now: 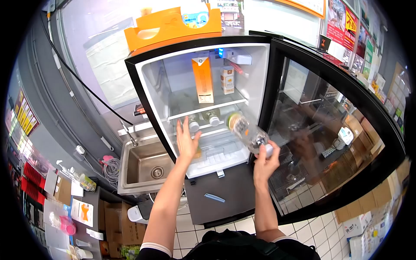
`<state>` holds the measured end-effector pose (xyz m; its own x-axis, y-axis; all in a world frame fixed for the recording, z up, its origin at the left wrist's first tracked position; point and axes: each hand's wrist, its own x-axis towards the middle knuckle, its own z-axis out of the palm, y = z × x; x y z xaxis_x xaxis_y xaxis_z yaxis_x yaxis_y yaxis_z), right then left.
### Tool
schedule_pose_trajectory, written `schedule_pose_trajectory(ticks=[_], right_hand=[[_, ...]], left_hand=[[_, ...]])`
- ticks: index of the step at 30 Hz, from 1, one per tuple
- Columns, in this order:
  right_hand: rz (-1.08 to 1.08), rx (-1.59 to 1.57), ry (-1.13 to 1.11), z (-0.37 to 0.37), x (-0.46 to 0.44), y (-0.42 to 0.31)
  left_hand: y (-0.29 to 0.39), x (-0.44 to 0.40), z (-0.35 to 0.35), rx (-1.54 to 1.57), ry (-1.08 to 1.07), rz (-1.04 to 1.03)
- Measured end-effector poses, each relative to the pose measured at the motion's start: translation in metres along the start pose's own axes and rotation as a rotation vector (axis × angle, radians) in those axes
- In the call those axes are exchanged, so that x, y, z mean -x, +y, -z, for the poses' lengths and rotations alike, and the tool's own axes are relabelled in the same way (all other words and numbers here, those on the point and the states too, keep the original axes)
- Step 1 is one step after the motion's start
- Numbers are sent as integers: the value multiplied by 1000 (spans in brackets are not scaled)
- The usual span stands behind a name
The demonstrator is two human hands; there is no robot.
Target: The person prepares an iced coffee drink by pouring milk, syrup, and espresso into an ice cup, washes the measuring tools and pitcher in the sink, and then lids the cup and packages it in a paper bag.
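Note:
My right hand [265,164] grips a clear plastic bottle [249,132] by its white-capped end. The bottle is tilted, its greenish base pointing up and left toward the open fridge [265,69]. Inside the fridge opening, my left hand [187,142] has its fingers spread and holds nothing. Just beside those fingers lies a white-capped bottle [194,126] under the glass shelf; whether they touch it I cannot tell. A second capped bottle [212,118] lies to its right. On the shelf above stand a tall orange carton [203,80] and a small white carton [227,80].
The fridge's glass door [333,130] is swung wide to the right. A steel sink [130,167] adjoins the fridge on the left. A blue strip-like object [214,197] lies on the dark surface below. An orange stand [173,27] tops the fridge.

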<state>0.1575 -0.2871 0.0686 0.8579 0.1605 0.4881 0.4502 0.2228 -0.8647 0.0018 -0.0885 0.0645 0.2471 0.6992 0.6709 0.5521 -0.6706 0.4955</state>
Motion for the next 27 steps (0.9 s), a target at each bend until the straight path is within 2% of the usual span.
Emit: schedule_pose_trajectory(ticks=[1,3,5,7,8,9,11,12,15,17,19,21,23,25,27], right_hand=[[190,155,-15,17,-3,-2],[225,333,-167,39,-8,-55],[320,455,-310,44,-3,-71],[310,478,-458,46,9,-76],[286,517,-538,50,18,-73],[269,550,-615,52,24,-72],[310,709,-703,49,38,-80],[327,763,-707,48,42,-77],[439,858,-752,44,55,-50],[507,806,-750,41,72,-36],[405,806,-952,34,86,-34],[450,703,-1042,18,98,-38],[652,445,-1113,-2,108,-64],[875,224,-1215,-29,115,-99],[982,22,-1397,-55,121,-137]], left_hand=[[20,13,15,-106,30,-132],[49,50,19,40,-185,-248],[87,92,21,235,-303,-328],[92,137,-3,559,-319,-107],[91,149,-2,464,-186,-89],[89,159,3,473,-200,-88],[79,175,25,419,-395,140],[73,182,38,401,-424,63],[58,209,66,264,-475,57],[49,226,79,213,-452,88],[39,244,96,185,-519,187],[35,250,121,186,-529,314],[26,252,154,498,-608,404],[19,260,183,518,-544,488],[16,263,210,831,-574,530]])
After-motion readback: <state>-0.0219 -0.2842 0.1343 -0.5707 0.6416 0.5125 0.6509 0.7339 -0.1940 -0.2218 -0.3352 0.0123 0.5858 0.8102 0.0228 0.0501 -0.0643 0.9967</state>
